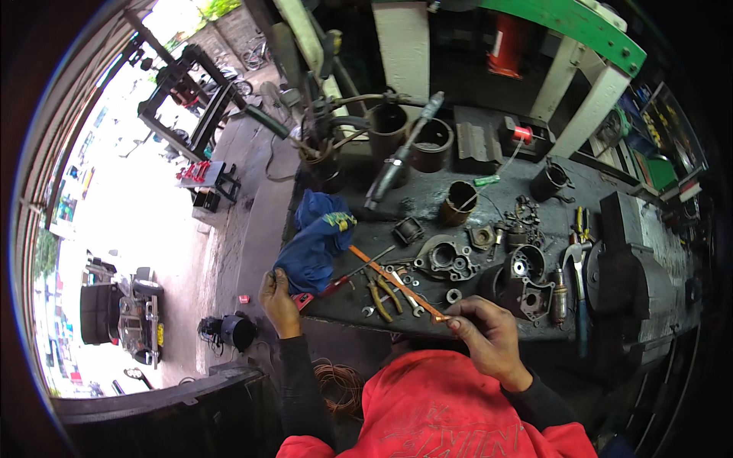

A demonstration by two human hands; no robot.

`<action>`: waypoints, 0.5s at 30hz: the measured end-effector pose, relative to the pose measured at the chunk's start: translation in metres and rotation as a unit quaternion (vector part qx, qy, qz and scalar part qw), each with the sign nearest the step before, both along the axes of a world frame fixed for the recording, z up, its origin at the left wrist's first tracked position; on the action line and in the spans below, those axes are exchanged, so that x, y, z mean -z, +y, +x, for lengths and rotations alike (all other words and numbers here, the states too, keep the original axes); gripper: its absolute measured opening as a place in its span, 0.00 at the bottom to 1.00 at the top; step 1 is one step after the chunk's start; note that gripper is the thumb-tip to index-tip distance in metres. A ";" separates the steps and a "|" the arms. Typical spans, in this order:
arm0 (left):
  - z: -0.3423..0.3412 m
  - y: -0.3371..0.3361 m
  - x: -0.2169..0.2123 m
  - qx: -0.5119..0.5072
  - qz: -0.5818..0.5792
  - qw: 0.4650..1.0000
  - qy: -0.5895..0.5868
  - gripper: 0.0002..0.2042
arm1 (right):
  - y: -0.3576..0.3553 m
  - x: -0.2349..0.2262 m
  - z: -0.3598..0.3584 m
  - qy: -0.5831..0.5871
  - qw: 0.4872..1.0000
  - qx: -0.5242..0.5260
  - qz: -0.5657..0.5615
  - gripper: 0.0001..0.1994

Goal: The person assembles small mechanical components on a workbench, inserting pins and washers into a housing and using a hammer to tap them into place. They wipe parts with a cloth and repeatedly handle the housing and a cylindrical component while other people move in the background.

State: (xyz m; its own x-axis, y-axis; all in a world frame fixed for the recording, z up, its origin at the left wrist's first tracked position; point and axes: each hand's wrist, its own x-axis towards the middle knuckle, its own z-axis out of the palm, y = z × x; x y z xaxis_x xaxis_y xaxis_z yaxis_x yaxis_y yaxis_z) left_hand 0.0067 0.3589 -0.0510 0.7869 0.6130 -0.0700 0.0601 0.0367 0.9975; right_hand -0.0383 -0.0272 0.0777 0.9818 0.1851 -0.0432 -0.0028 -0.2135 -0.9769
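Note:
My right hand pinches the near end of a flat, copper-coloured strip between thumb and fingers. The strip slants away to the left above the bench, its far end beside a crumpled blue cloth. At the cloth's near-left edge, my left hand has its fingers closed on the fabric. Under and beside the strip lie yellow-handled pliers, a wrench and a screwdriver with a red handle. A metal casing part lies just beyond the strip.
Metal cans and a tool holder stand along the back of the dark bench. A larger housing and a vise are on the right. Coiled wire lies below the bench's front edge.

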 end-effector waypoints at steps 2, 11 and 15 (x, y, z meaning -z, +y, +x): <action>-0.005 0.003 -0.010 -0.005 -0.212 0.974 -0.076 0.12 | 0.030 0.016 0.012 0.017 1.000 0.007 0.013 0.08; -0.019 -0.076 -0.009 0.180 0.071 0.979 -0.059 0.07 | 0.181 0.127 0.073 -0.201 0.967 -0.091 -0.125 0.16; -0.007 -0.076 0.004 0.125 0.110 0.983 -0.073 0.07 | 0.193 0.137 0.065 -0.169 0.981 -0.055 -0.079 0.12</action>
